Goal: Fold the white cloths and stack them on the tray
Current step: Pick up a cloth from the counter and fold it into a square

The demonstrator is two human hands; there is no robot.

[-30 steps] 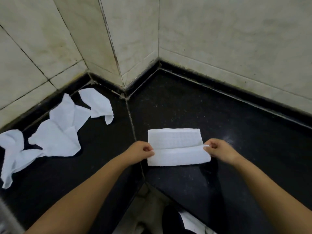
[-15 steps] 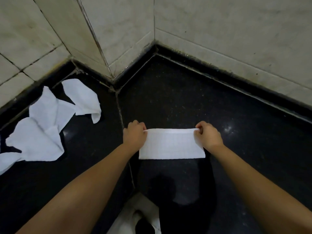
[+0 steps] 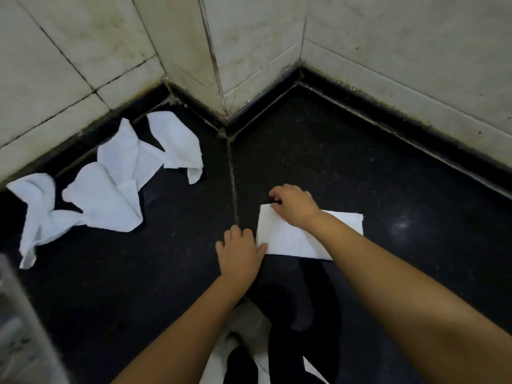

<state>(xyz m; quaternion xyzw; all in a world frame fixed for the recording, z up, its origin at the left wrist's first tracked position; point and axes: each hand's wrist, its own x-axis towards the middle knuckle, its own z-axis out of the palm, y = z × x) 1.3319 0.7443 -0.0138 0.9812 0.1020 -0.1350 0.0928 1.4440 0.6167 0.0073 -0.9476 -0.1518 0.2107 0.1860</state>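
Note:
A folded white cloth [image 3: 285, 236] lies flat as a long rectangle on the black counter [image 3: 388, 189]. My right hand [image 3: 293, 203] reaches across it and pinches its far left corner with curled fingers. At the near left corner my left hand [image 3: 239, 250] holds the cloth, thumb on top and fingers curled at the edge. My right forearm hides part of the cloth's middle. Several crumpled white cloths [image 3: 110, 195] lie loose on the counter at the left, near the wall.
Tiled walls [image 3: 249, 51] close the counter at the back and form a jutting corner. A blurred grey object [image 3: 16, 328] sits at the bottom left edge. Dark and white fabric [image 3: 277, 328] shows below the counter's near edge.
The cloth went from half-folded to a flat folded strip. My right hand let go of the right end and crossed over to the far left corner. My left hand slid to the near left corner.

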